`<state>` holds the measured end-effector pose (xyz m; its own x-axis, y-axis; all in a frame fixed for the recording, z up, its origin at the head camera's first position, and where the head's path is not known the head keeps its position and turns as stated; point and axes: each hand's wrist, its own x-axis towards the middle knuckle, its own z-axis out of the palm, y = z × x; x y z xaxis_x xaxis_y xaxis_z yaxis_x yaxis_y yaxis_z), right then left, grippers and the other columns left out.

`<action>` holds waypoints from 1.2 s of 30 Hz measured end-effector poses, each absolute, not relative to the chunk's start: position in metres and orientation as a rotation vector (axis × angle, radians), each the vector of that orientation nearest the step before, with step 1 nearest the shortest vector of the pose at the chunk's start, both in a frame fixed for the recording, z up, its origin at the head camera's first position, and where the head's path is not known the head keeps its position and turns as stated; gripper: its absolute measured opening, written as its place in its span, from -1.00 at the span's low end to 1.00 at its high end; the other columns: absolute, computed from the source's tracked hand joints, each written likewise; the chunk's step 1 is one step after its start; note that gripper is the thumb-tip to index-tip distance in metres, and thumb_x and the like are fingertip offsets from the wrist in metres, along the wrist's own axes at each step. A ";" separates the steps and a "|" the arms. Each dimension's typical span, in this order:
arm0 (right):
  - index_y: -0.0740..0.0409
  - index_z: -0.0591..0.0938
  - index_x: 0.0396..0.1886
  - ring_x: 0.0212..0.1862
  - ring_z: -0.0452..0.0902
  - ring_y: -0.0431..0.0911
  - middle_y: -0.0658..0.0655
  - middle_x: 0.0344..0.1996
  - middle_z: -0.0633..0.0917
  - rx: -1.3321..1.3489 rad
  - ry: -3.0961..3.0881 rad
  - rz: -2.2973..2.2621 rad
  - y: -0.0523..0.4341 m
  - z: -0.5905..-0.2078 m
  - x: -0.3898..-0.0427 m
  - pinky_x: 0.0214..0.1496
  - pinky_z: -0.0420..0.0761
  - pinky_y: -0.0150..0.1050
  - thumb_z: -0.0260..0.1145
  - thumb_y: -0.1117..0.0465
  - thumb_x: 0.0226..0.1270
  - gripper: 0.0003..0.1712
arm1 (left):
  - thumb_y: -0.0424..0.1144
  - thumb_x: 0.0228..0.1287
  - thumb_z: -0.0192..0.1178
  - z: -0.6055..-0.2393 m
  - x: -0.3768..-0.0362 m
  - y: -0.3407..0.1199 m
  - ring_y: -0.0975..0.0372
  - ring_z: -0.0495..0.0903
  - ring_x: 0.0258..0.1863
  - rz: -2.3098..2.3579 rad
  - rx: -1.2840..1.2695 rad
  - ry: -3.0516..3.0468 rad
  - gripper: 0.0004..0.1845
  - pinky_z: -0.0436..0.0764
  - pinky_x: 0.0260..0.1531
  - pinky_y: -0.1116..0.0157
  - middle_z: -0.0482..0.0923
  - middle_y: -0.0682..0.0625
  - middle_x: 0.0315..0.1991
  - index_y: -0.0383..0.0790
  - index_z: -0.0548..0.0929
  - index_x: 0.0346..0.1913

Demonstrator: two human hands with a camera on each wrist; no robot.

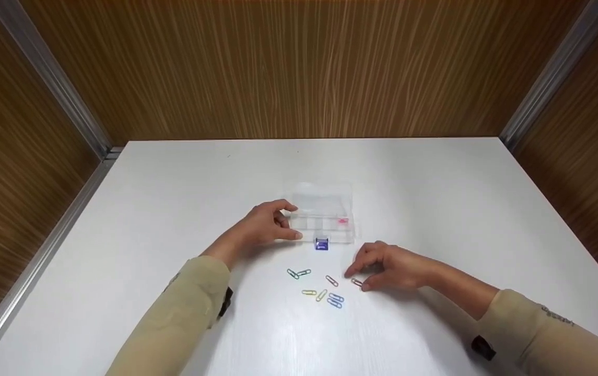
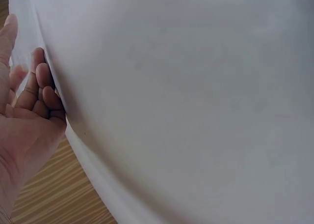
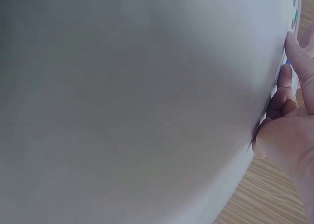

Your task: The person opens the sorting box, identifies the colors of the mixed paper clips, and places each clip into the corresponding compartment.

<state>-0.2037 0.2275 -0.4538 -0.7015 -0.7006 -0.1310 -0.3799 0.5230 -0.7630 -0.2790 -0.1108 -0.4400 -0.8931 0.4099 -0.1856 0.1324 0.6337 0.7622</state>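
Note:
A clear plastic box (image 1: 306,223) with compartments lies in the middle of the table, its lid (image 1: 322,197) folded back and its purple latch (image 1: 321,244) facing the near side. My left hand (image 1: 266,223) holds the box by its left side, thumb at the front corner and index finger near the hinge. Something small and pink (image 1: 343,221) shows in the right compartment. Before the box, my right hand (image 1: 395,265) reaches down over a dark red paper clip (image 1: 356,282). Its thumb tip is right at the clip, the index fingertip a little apart from the thumb.
Loose paper clips lie left of my right hand: two green (image 1: 293,273), a red (image 1: 332,281), two yellow (image 1: 321,295) and two blue (image 1: 336,297). Wood-patterned panels (image 1: 299,68) enclose the white table (image 1: 173,183) at the back and sides.

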 end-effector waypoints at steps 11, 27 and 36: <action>-0.21 0.88 -0.02 0.11 0.41 -0.03 -0.13 -0.06 0.68 -0.868 2.341 -1.005 0.227 -0.453 -0.206 0.14 0.35 -0.15 0.60 0.22 0.28 -0.69 | -0.12 0.21 0.62 -0.441 -0.281 -0.112 0.16 0.56 -0.21 1.156 0.438 2.511 -0.29 0.52 0.03 0.20 0.66 -0.01 -0.21 -0.11 0.58 0.39; -0.04 0.80 -0.15 0.03 0.53 -0.02 -0.03 -0.15 0.72 -0.826 2.297 -1.115 0.228 -0.457 -0.212 0.13 0.50 -0.34 0.65 0.21 0.22 -0.76 | -0.09 0.20 0.62 -0.441 -0.280 -0.111 0.12 0.57 -0.16 1.143 0.401 2.517 -0.29 0.52 0.01 0.20 0.65 -0.03 -0.17 -0.06 0.58 0.39; 0.03 0.78 -0.17 -0.10 0.59 -0.05 0.01 -0.25 0.73 -0.771 2.284 -1.144 0.226 -0.455 -0.214 0.00 0.56 -0.39 0.64 0.24 0.25 -0.79 | -0.08 0.20 0.62 -0.441 -0.283 -0.109 0.12 0.57 -0.15 1.123 0.374 2.529 -0.30 0.52 0.03 0.19 0.64 -0.01 -0.16 -0.02 0.58 0.39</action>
